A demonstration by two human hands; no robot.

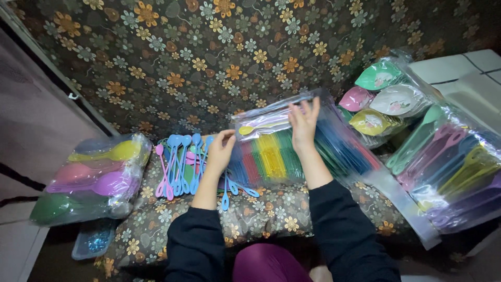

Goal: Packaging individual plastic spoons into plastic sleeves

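Observation:
My left hand [221, 149] pinches the left end of a narrow clear plastic bag [271, 117] that holds a yellow plastic spoon [259, 128]. My right hand [303, 122] grips the same bag near its right part, fingers spread over the top. Under the bag lies a large clear pack [308, 154] of long coloured plastic pieces in red, yellow, green and blue rows. Loose blue, pink and green spoons [180, 162] lie to the left of my left hand on the flowered cushion [271, 209].
A bag of large coloured ladles [94, 177] lies at the left. At the right sit wrapped leaf-shaped dishes [386, 99] and a clear bag of pastel spoons [449, 162]. A small clear box [94, 240] lies on the floor at the lower left. Flowered fabric [209, 57] covers the back.

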